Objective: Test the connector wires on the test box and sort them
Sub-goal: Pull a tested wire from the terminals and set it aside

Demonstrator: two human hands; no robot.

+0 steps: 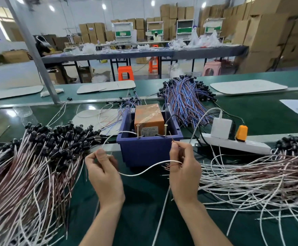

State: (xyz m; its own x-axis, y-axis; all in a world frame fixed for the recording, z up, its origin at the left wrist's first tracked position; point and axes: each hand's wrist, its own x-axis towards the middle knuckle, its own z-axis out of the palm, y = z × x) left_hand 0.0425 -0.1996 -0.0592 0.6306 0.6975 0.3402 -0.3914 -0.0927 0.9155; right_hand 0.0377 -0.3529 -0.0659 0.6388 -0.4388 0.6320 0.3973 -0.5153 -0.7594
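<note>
White wire (144, 170) sags between both hands, right in front of blue bin (144, 150) on green table (144, 210). Left hand (103, 173) pinching one stretch, and that end runs up to left screw (137, 131) on orange test box (149, 118) inside bin. Right hand (184, 173) pinching brown tip near right screw (165, 130), contact unclear tbh. Left pile (29, 166) and right pile (251, 176) of wires flank hands, power strip (233, 142) just beside bin.

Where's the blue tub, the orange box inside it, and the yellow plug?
blue tub (144, 151): head view, on its front wall.
orange box (149, 115): head view, on its taped top.
yellow plug (241, 132): head view, on its body.
</note>
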